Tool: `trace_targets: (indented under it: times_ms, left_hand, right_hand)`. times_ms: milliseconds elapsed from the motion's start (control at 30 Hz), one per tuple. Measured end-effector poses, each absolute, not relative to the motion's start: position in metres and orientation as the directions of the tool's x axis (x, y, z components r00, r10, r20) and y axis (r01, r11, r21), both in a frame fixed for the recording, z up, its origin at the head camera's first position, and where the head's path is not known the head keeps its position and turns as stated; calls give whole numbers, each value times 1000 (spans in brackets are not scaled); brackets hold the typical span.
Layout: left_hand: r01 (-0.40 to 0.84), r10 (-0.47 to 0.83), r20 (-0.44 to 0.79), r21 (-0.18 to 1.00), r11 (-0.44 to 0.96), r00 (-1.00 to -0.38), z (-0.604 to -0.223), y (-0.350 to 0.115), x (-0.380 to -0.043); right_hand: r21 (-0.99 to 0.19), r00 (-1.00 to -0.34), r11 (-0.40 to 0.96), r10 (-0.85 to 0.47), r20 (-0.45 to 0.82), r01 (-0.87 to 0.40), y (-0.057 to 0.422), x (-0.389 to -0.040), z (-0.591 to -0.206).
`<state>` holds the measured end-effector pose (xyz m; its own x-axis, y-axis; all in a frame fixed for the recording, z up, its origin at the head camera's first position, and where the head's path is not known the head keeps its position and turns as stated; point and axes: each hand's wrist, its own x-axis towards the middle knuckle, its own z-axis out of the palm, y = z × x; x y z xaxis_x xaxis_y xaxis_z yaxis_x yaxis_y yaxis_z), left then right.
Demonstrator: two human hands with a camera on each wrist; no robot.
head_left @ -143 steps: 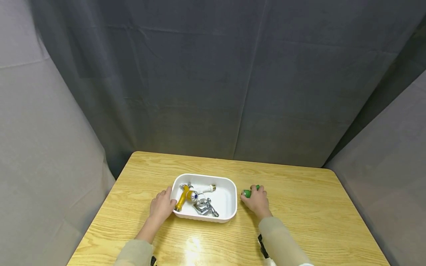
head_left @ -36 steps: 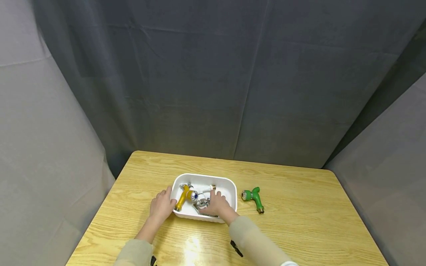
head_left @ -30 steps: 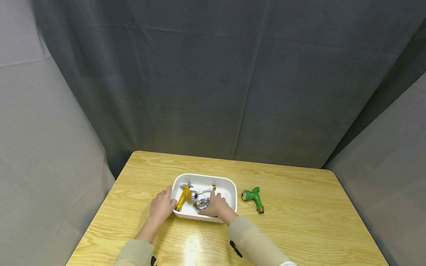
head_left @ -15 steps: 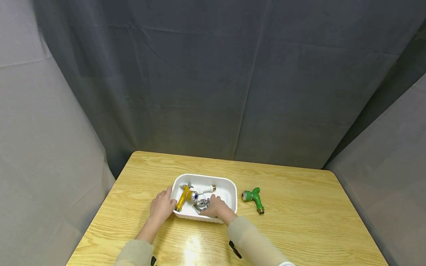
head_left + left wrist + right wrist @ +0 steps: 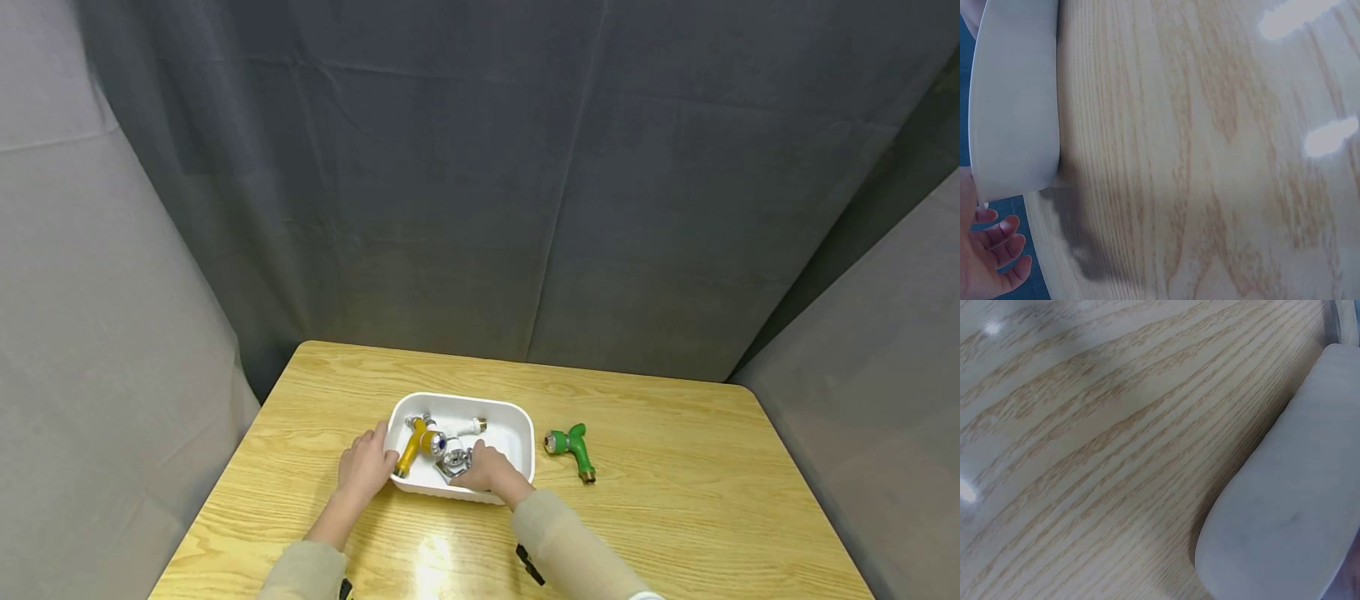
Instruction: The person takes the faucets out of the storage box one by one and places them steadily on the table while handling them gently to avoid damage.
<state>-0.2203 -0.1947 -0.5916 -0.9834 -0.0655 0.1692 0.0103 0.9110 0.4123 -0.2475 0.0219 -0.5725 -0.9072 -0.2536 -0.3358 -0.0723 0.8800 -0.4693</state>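
A white plastic bin [image 5: 513, 425] stands on the table. At its left end my left hand [image 5: 363, 467] holds the rim, its thumb at the near corner; in the left wrist view the fingers [image 5: 1007, 234] curl beside that corner. My right hand [image 5: 486, 468] reaches over the near wall into the bin and grips a chrome tap [image 5: 444, 472], mostly hidden beneath it. Beside that in the bin lie a yellow tap [image 5: 411, 448] with a chrome knob and a white tap [image 5: 472, 426] with a brass end. A green tap [image 5: 577, 448] lies on the table, right of the bin.
The wooden table [image 5: 712, 500] carries the bin and the green tap. A dark grey curtain [image 5: 450, 208] hangs behind its far edge, with light grey cloth [image 5: 97, 333] at both sides. The right wrist view shows mainly the bin's outer wall [image 5: 1285, 506] and tabletop.
My right hand has let go of the green tap, now lying turned on the table, and moved left into the bin onto the chrome tap. The left hand has stayed on the rim.
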Motion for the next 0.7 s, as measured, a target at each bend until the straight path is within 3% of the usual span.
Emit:
trace_targets:
  times_ms: [700]
  left_hand:
    - [8,-64,161,412,911,-985,-592,-194,-220]
  right_hand:
    - [-434,-887,898,-261,-381,-78,32,-252,-564]
